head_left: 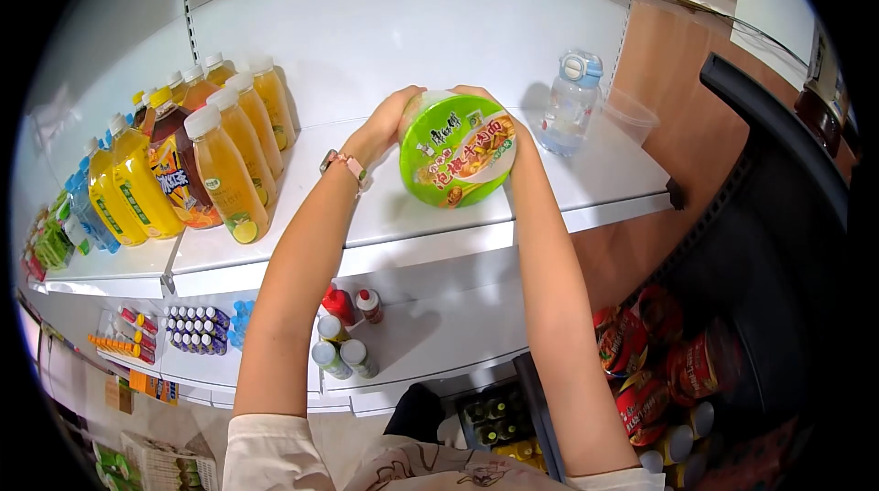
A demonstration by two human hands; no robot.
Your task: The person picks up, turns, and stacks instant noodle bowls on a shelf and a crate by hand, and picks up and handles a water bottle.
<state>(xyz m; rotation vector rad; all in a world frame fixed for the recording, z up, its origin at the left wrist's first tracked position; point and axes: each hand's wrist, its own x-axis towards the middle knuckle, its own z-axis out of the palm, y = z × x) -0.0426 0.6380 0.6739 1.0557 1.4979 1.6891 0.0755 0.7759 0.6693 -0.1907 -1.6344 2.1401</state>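
A green-lidded instant noodle tub [458, 152] is held between both my hands above the upper white shelf [366, 207], its printed lid facing me. My left hand [394, 115] wraps round its left side, and my right hand [499, 106] grips it from the right; the tub hides many of the fingers. To the right of the tub, a clear water bottle with a blue cap [572, 102] stands on the shelf beside a clear plastic bowl [629, 115]. Rows of bottles with pale yellow drink [229, 170] stand at the left.
Yellow bottles [142, 189] line the upper shelf's left part. The lower shelf holds small bottles [195, 331], cans [352, 355] and a red bottle [337, 303]. At the lower right, red noodle tubs [641, 399] lie beside a black frame [778, 138].
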